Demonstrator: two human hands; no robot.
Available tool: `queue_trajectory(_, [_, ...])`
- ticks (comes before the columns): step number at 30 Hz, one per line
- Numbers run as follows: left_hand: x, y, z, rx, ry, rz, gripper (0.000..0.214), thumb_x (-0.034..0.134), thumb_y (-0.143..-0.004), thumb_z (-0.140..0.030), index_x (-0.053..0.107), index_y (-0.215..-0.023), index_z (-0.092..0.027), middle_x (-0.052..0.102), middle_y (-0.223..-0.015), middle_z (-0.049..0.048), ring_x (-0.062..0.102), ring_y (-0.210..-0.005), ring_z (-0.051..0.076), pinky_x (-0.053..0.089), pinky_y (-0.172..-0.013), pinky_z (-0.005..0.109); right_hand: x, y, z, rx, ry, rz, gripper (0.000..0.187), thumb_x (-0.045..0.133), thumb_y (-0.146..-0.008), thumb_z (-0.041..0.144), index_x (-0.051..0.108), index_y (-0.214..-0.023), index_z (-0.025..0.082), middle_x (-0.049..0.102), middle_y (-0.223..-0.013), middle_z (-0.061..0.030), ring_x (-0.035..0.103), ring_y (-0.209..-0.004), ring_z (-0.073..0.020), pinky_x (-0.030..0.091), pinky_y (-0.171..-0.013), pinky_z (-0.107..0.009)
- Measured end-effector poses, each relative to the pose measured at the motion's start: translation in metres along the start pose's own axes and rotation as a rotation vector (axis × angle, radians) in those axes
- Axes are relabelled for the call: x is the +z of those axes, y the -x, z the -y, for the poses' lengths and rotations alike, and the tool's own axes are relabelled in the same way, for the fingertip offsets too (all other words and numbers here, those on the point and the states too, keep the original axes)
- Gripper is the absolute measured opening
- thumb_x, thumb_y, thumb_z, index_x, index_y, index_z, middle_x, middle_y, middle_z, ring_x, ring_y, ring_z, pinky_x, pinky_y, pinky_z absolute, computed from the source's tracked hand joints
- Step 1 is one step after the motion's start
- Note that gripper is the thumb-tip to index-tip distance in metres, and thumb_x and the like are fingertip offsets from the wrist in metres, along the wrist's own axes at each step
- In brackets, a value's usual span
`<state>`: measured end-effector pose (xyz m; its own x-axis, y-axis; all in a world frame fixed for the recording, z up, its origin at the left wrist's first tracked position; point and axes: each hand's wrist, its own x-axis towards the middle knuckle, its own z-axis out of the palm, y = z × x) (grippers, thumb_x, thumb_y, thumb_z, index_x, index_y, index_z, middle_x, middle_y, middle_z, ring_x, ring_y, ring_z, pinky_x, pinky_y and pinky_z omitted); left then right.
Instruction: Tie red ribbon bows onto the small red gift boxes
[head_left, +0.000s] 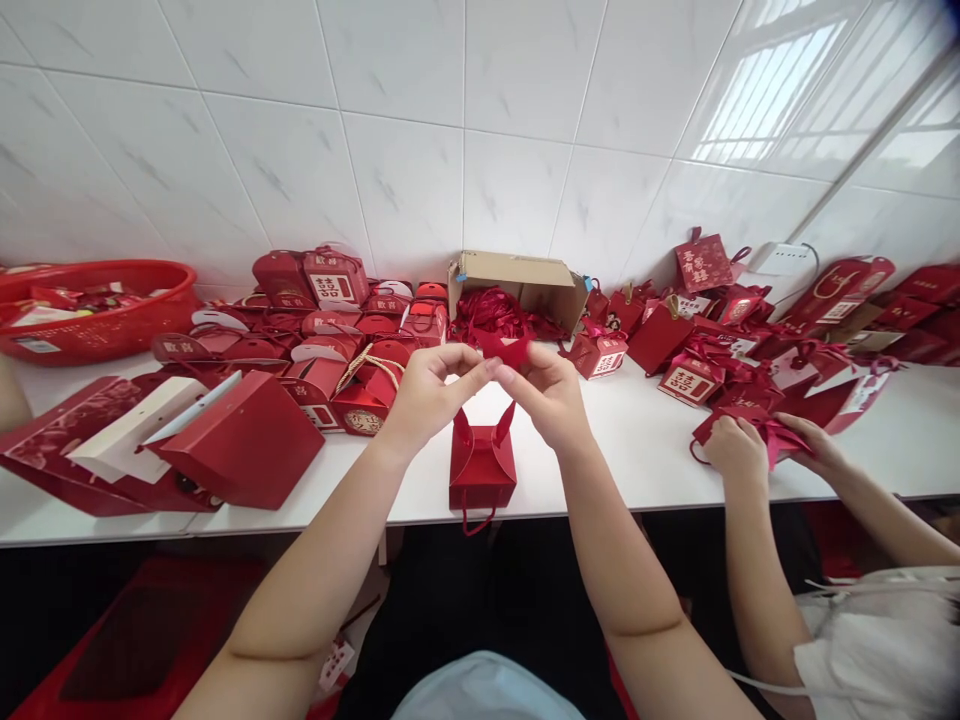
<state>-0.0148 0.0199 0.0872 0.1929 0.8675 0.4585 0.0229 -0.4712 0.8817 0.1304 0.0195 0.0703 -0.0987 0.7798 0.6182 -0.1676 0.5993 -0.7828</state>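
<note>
My left hand (429,392) and my right hand (546,392) meet above the white table (645,450), fingers pinched together on a small red ribbon piece (504,348). Directly below them stands a small open red gift box (482,462) with two pointed flaps up and a ribbon loop hanging over the table's front edge. Both hands are closed on the ribbon; how it is folded is hidden by my fingers.
A cardboard box (517,275) of red ribbons sits at the back. Piles of red gift boxes (330,320) lie left and right. A red basket (97,305) stands far left. Flat red and white boxes (225,440) lie front left. Another person's hands (765,445) handle red paper at right.
</note>
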Motion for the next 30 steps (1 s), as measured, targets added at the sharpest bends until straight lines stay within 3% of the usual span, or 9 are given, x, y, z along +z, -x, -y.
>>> queue_trajectory(4, [-0.001, -0.001, 0.001, -0.029, 0.027, 0.032, 0.018, 0.072, -0.070, -0.034, 0.066, -0.066, -0.017, 0.054, -0.058, -0.0021, 0.047, -0.056, 0.010, 0.038, -0.055, 0.024, -0.003, 0.000, -0.006, -0.046, 0.050, -0.004, 0.018, 0.064, -0.081, 0.041, 0.071, -0.090, 0.027, 0.069, -0.086, -0.0006, 0.064, -0.081, -0.0157, 0.052, -0.075, -0.032])
queue_trajectory(7, [-0.004, -0.002, 0.003, -0.113, 0.136, 0.079, 0.017, 0.073, -0.068, -0.033, 0.067, -0.068, -0.017, 0.055, -0.056, -0.0014, 0.049, -0.054, 0.011, 0.038, -0.054, 0.025, -0.010, -0.002, -0.011, -0.082, 0.105, 0.070, 0.019, 0.058, -0.085, 0.040, 0.071, -0.092, 0.028, 0.068, -0.085, -0.0006, 0.063, -0.077, -0.0147, 0.052, -0.070, -0.031])
queue_trajectory(12, [-0.013, -0.004, 0.006, -0.249, 0.244, 0.199, 0.015, 0.068, -0.072, -0.030, 0.067, -0.064, -0.016, 0.061, -0.062, 0.0024, 0.057, -0.063, 0.015, 0.044, -0.062, 0.027, -0.027, -0.005, -0.013, -0.333, 0.327, 0.255, 0.019, 0.054, -0.089, 0.027, 0.071, -0.098, 0.030, 0.070, -0.087, -0.0019, 0.062, -0.082, -0.0162, 0.051, -0.076, -0.034])
queue_trajectory(16, [-0.015, -0.005, 0.009, -0.363, 0.302, 0.303, 0.019, 0.066, -0.076, -0.031, 0.067, -0.065, -0.015, 0.065, -0.066, 0.0045, 0.065, -0.071, 0.018, 0.049, -0.071, 0.030, -0.037, -0.008, -0.011, -0.470, 0.519, 0.322, 0.024, 0.051, -0.091, 0.023, 0.071, -0.101, 0.034, 0.071, -0.091, -0.0009, 0.059, -0.089, -0.0183, 0.050, -0.081, -0.036])
queue_trajectory(22, [-0.012, -0.003, 0.014, -0.461, 0.488, 0.263, 0.017, 0.068, -0.075, -0.031, 0.068, -0.070, -0.015, 0.065, -0.065, 0.0040, 0.066, -0.065, 0.019, 0.054, -0.071, 0.036, -0.042, -0.014, -0.008, -0.522, 0.663, 0.371, 0.029, 0.045, -0.094, 0.023, 0.070, -0.102, 0.033, 0.072, -0.094, -0.0009, 0.058, -0.093, -0.0190, 0.050, -0.082, -0.037])
queue_trajectory(25, [-0.013, -0.002, 0.012, -0.496, 0.571, 0.202, 0.015, 0.066, -0.077, -0.030, 0.069, -0.072, -0.015, 0.066, -0.066, 0.0044, 0.064, -0.060, 0.017, 0.055, -0.066, 0.033, -0.042, -0.015, -0.008, -0.543, 0.740, 0.343, 0.028, 0.045, -0.094, 0.025, 0.072, -0.099, 0.033, 0.073, -0.092, -0.0009, 0.057, -0.094, -0.0202, 0.047, -0.084, -0.039])
queue_trajectory(30, [-0.018, 0.000, 0.009, -0.431, 0.476, 0.188, 0.018, 0.064, -0.078, -0.030, 0.070, -0.070, -0.015, 0.067, -0.067, 0.0053, 0.061, -0.060, 0.015, 0.051, -0.061, 0.029, -0.041, -0.012, -0.009, -0.586, 0.846, 0.292, 0.028, 0.047, -0.094, 0.023, 0.071, -0.102, 0.034, 0.074, -0.093, 0.0014, 0.058, -0.097, -0.0204, 0.041, -0.087, -0.040])
